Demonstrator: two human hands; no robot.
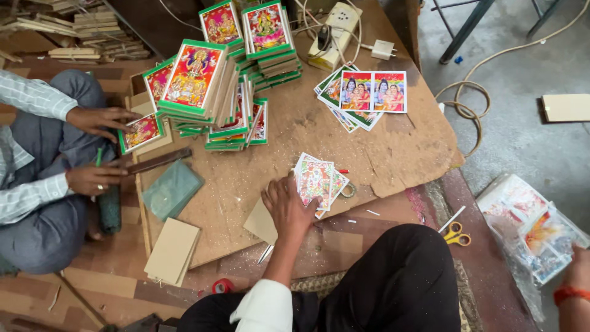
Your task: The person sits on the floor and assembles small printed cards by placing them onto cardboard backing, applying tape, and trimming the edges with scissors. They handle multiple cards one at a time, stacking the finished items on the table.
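Left hand flat, grasping nothing, touching small fanned colourful picture cards | cards just right, near bench's front edge | right hand nearly hidden, grip unknowable

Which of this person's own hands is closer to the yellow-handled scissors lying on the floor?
The left. The left hand rests on the fanned picture cards, some way to the left of the yellow-handled scissors. The right hand sits at the frame's right edge, beyond the plastic bag, slightly farther.

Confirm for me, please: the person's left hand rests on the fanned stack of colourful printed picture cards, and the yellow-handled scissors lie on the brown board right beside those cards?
Not quite. The head view shows the left hand on the fanned stack of colourful printed picture cards, but the yellow-handled scissors lie off the brown board, on the patterned mat to the right, well apart from the cards.
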